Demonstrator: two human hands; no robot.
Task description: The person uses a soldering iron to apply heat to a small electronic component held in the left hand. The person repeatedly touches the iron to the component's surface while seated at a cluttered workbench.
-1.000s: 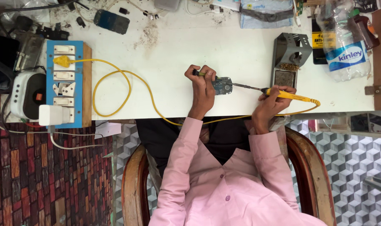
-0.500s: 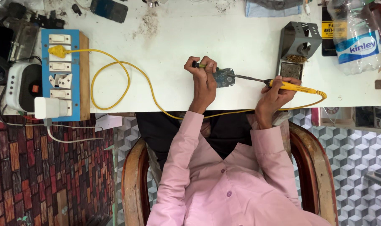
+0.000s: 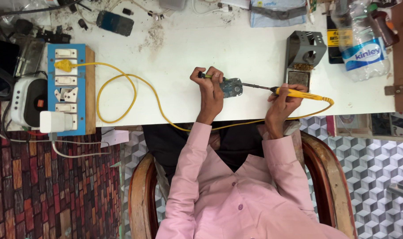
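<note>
My left hand (image 3: 210,90) pins a small blue-grey circuit board (image 3: 232,87) to the white table (image 3: 250,48) and also grips a thin green-handled tool (image 3: 204,76). My right hand (image 3: 283,102) holds a yellow soldering iron (image 3: 299,93) like a pen. Its dark metal tip (image 3: 254,86) reaches left to the right edge of the board. The iron's yellow cable (image 3: 121,82) loops across the table to a yellow plug in the blue switch board (image 3: 68,88) at the left.
A grey metal iron stand (image 3: 304,55) with a cleaning pad stands just beyond my right hand. A plastic water bottle (image 3: 361,48) lies at the right. A dark phone (image 3: 115,22), small parts and debris lie at the far edge. A white charger (image 3: 55,121) sits in the switch board.
Both hands keep the same hold on the board and the iron. The view has shifted slightly; the iron tip stays at the board's edge.
</note>
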